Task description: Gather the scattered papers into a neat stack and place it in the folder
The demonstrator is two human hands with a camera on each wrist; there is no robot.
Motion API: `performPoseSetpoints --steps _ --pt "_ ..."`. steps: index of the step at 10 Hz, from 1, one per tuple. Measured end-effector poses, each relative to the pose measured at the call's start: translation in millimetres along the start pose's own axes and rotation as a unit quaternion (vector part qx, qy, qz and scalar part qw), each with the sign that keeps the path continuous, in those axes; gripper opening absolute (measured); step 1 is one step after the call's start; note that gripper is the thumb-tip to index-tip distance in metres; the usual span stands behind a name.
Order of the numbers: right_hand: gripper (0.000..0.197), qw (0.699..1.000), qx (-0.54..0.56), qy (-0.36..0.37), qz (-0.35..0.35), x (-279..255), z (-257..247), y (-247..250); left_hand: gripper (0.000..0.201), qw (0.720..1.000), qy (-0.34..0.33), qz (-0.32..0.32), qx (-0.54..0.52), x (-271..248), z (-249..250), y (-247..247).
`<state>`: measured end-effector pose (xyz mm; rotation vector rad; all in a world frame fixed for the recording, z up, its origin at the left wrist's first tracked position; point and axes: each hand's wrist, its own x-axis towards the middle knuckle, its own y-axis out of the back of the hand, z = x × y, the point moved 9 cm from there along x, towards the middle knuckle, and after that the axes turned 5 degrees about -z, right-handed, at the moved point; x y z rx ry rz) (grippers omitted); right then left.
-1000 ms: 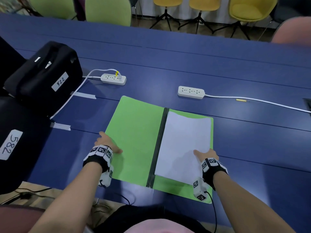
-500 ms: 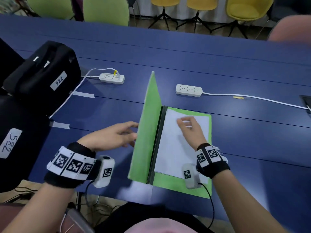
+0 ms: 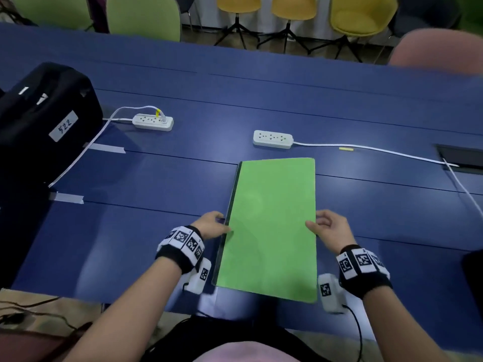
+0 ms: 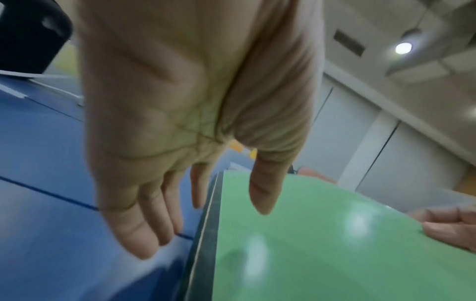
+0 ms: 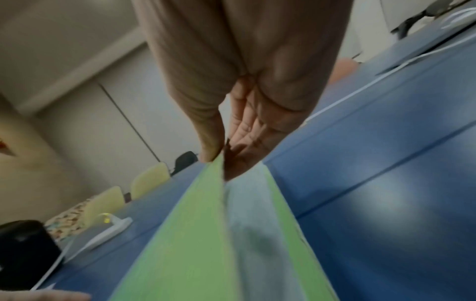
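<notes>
The green folder (image 3: 269, 226) lies on the blue table (image 3: 130, 231) in front of me, its front cover folded over and its black spine on the left. My left hand (image 3: 223, 223) rests at the spine with straight fingers (image 4: 144, 234) on the table side and the thumb over the cover. My right hand (image 3: 315, 220) pinches the cover's right edge, thumb on top and fingers underneath. In the right wrist view the folder's cover (image 5: 185, 234) stands slightly raised, and the white paper stack (image 5: 255, 234) shows inside on the back cover.
Two white power strips (image 3: 153, 122) (image 3: 272, 139) lie beyond the folder, one with a cable (image 3: 379, 150) running right. A black case (image 3: 44, 121) labelled 522 stands at the left. Tape strips (image 3: 68, 197) mark the table; chairs line the far side.
The folder was open with papers on its right half. My left hand swung the front cover over to the right; it now lies nearly shut, and my right hand moved off the papers to the cover's edge.
</notes>
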<state>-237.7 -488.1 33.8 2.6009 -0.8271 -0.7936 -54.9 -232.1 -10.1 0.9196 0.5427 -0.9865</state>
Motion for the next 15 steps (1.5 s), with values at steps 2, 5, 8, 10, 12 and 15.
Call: performPoseSetpoints --steps 2,5,8,10,12,15 --pt "0.038 0.993 -0.085 -0.083 -0.007 16.0 67.7 -1.0 0.076 0.997 0.049 0.065 -0.013 39.0 0.6 -22.8" --pt "0.009 0.974 -0.159 -0.159 0.007 20.8 84.4 -24.7 0.067 0.993 0.054 0.095 -0.045 48.8 4.6 -37.7" --pt "0.005 0.982 -0.109 -0.147 -0.048 28.1 60.6 -76.4 0.072 0.984 0.083 0.098 -0.123 46.2 -38.6 -2.1" --pt "0.018 0.983 -0.098 -0.123 -0.09 31.4 31.7 -133.3 0.074 0.974 0.114 0.125 -0.152 39.7 -83.3 46.2" --pt "0.022 0.987 -0.076 -0.119 -0.078 34.5 23.3 -153.8 0.054 0.973 0.096 0.138 -0.159 38.4 -99.8 69.9" --pt "0.026 0.994 -0.034 -0.098 -0.04 39.4 35.9 -149.5 0.016 0.976 0.064 0.158 -0.138 24.8 -111.4 70.1"
